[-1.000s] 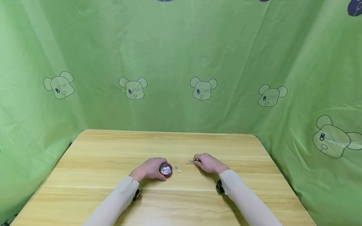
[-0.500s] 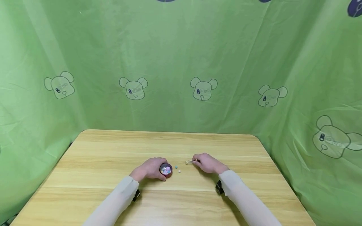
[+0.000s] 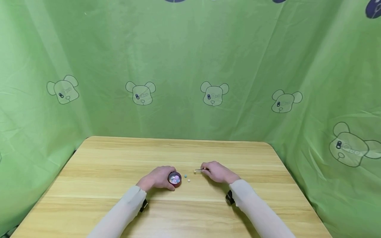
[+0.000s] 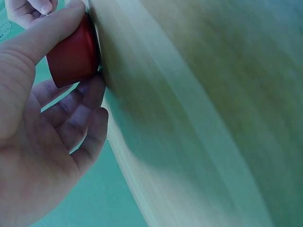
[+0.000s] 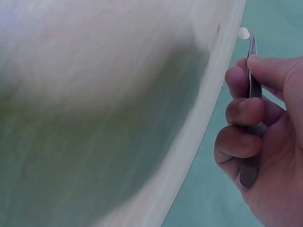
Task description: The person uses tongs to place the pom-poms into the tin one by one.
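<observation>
My left hand (image 3: 159, 177) holds a small round red tin (image 4: 73, 56) on the table, thumb on one side and fingers on the other. Several pastel balls (image 3: 176, 178) lie inside it, seen in the head view. With curled fingers, my right hand (image 3: 218, 172) grips metal tweezers (image 5: 254, 87) with a bent tip. A small cream-coloured ball (image 5: 243, 33) is pinched at that tip, slightly above the table. Between the tin and the tweezers, a blue ball (image 3: 185, 176) and a whitish ball (image 3: 189, 180) lie loose on the wood.
The wooden table (image 3: 119, 148) has rounded far corners. A green curtain (image 3: 178, 122) printed with bear heads hangs behind it and along both sides. A dark wrist device (image 3: 230, 197) sits under the right sleeve.
My right hand has moved slightly left, bringing the tweezers and the cream-coloured ball closer to the tin. The left hand, the tin and the loose balls stay where they were.
</observation>
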A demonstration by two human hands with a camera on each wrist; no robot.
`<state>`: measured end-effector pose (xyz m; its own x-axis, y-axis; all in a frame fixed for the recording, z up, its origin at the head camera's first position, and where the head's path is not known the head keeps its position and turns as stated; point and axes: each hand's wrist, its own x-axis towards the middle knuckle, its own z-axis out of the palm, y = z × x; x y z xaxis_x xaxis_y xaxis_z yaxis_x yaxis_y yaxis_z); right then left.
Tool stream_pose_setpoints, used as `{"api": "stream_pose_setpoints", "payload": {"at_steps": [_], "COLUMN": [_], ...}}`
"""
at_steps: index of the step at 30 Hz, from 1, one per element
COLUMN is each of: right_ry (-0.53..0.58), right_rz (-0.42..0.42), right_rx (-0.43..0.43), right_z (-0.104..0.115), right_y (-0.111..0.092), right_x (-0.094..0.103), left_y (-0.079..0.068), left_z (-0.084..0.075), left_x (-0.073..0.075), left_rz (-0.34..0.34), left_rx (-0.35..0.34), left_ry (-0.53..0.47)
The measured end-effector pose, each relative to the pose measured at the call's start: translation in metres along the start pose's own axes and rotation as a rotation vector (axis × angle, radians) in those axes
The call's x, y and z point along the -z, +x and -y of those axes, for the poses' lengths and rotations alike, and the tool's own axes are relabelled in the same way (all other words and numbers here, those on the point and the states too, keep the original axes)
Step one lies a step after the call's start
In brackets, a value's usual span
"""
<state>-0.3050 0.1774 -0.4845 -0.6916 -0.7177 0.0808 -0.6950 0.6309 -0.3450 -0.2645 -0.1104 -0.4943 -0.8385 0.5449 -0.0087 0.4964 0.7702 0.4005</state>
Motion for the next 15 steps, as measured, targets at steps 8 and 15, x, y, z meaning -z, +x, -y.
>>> {"api": "stream_pose_setpoints", "payload": {"at_steps": [8, 15], "right_ry": [-0.002, -0.012], "right_rz": [0.001, -0.004], "right_rx": [0.004, 0.032], "right_z": [0.003, 0.014], "right_y": [0.003, 0.006], "right_x": [0.0, 0.005], "left_y": [0.0, 0.001], "left_z": [0.0, 0.001], "left_x": [0.001, 0.001], "left_rz": [0.008, 0.001], "left_rx": [0.0, -0.003], "left_ry": [0.0, 0.004]}}
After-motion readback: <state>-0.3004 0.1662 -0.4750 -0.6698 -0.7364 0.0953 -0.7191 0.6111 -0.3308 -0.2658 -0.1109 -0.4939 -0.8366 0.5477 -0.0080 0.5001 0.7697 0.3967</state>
